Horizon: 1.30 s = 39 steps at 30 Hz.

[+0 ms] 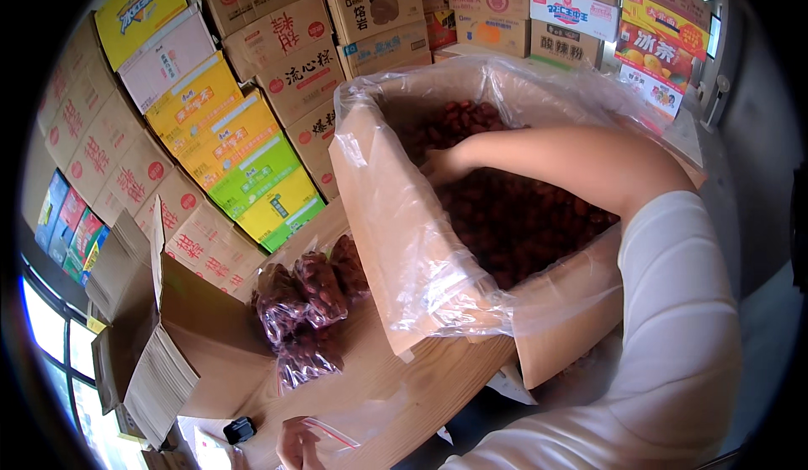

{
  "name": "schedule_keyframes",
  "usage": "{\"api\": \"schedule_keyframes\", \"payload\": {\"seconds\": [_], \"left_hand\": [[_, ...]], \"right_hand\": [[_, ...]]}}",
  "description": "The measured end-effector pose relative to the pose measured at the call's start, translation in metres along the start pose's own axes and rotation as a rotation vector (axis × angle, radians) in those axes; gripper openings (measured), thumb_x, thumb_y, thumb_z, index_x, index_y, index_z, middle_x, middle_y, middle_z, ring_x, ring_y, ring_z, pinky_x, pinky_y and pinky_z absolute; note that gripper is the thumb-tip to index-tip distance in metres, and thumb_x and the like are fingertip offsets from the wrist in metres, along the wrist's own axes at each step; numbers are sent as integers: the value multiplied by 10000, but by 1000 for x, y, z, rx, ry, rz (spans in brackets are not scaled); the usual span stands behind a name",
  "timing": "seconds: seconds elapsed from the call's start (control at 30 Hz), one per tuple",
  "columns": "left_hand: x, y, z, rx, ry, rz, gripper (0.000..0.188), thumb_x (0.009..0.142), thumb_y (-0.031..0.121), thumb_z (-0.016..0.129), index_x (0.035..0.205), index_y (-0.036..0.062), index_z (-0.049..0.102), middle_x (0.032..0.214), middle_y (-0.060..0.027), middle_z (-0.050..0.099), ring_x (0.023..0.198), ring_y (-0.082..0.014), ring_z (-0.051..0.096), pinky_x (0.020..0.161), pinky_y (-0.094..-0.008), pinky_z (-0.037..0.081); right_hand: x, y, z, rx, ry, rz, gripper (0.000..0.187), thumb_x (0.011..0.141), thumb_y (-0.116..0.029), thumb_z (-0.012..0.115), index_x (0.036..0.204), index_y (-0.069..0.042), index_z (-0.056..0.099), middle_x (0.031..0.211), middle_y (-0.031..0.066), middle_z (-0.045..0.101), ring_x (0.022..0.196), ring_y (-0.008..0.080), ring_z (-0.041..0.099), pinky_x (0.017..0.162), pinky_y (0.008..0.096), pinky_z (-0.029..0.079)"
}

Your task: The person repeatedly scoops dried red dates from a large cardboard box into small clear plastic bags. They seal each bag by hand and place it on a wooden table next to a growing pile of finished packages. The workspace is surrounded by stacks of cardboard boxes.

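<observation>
My right arm reaches into a large cardboard box lined with clear plastic and holding a deep heap of dark red dates. My right hand is down at the dates near the box's left wall; its fingers are blurred and in shadow. By the table's near edge, my left hand is closed on a clear zip bag with a red strip along its mouth. The bag lies flat and looks unfilled. Several filled clear bags of dates lie together left of the big box.
An open cardboard carton stands at the left of the wooden table, flaps up. A small black object lies near it. Stacked cartons line the back and left, some yellow and green. Windows show at lower left.
</observation>
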State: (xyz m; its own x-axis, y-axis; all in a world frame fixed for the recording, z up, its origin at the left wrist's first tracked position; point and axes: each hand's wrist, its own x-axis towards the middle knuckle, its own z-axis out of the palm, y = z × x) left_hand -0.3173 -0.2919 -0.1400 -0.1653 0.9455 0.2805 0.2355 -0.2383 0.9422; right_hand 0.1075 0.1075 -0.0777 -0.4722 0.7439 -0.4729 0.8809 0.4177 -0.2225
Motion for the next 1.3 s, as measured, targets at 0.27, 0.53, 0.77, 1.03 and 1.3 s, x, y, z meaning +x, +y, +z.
{"api": "schedule_keyframes", "payload": {"seconds": [0.27, 0.53, 0.77, 1.03, 1.3], "left_hand": [[-1, 8, 2, 21, 26, -36, 136, 844, -48, 527, 956, -32, 602, 988, -97, 611, 712, -144, 512, 660, -263, 427], [4, -5, -3, 65, 14, -68, 119, 896, -4, 506, 959, -24, 604, 972, -93, 600, 709, -137, 503, 657, -258, 417], [14, -12, 7, -3, -57, 2, 130, 904, 28, 509, 981, -36, 591, 1003, -95, 592, 713, -126, 481, 665, -248, 402], [-11, -7, -20, 40, 30, -39, 130, 882, 45, 544, 970, -38, 590, 1011, -106, 591, 740, -130, 484, 657, -243, 404], [-18, -7, -19, 26, 43, -7, 79, 860, -14, 527, 923, -15, 575, 930, -80, 570, 718, -128, 475, 646, -245, 393]], "right_hand": [[-84, -41, 10, 157, 78, -131, 590, 800, -342, 675, 1303, -74, 518, 1226, 172, 575, 1145, 317, 526, 991, 387, 389], [-135, -71, -16, 148, -390, 2, 541, 832, -381, 665, 1264, -71, 563, 1240, 133, 582, 1186, 251, 498, 971, 382, 415], [-85, 37, -83, 123, 257, 209, 673, 798, -501, 657, 1352, -165, 478, 1383, 191, 431, 1299, 382, 369, 1040, 473, 345], [-6, 61, 0, 101, 572, 475, 763, 841, -684, 458, 1479, -342, 215, 1517, 198, 185, 1391, 422, 183, 1104, 539, 216], [-30, 49, 8, 9, 435, 519, 790, 832, -711, 418, 1481, -313, 210, 1488, 195, 256, 1345, 436, 285, 1101, 498, 252]]}}
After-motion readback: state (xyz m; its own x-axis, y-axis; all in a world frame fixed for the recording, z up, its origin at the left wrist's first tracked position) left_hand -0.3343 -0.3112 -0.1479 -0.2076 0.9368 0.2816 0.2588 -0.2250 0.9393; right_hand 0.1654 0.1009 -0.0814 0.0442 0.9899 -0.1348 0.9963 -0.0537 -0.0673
